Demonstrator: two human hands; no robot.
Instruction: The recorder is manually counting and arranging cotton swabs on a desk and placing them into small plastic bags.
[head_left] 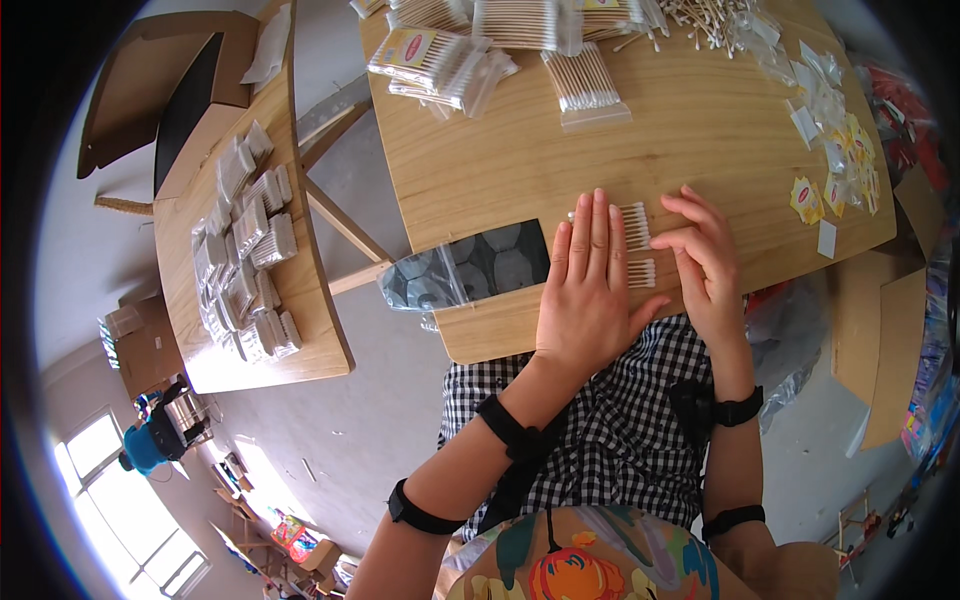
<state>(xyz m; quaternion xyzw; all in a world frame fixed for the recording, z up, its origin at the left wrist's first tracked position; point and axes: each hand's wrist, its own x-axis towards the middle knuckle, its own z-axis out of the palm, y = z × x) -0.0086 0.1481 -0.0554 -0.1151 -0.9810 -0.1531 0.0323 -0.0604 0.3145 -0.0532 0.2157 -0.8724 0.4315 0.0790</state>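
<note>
Cotton swabs (636, 228) lie side by side in a row near the table's front edge. My left hand (588, 285) rests flat over their left part, fingers stretched out together and thumb apart, hiding part of the row. To the right, my right hand (708, 255) is loosely curved with fingers apart, its fingertips close to the swab heads. Whether they touch the swabs I cannot tell. A dark moulded tray (515, 255), partly in clear plastic, lies left of my left hand.
Bagged cotton swabs (435, 60) are stacked at the far left; one bag (583, 85) lies apart. Loose swabs (700, 20) heap at the far edge. Yellow cards (806, 200) and clear bags (825, 100) lie right. A second table (270, 365) holds white packs (240, 255). A person (150, 440) is beyond.
</note>
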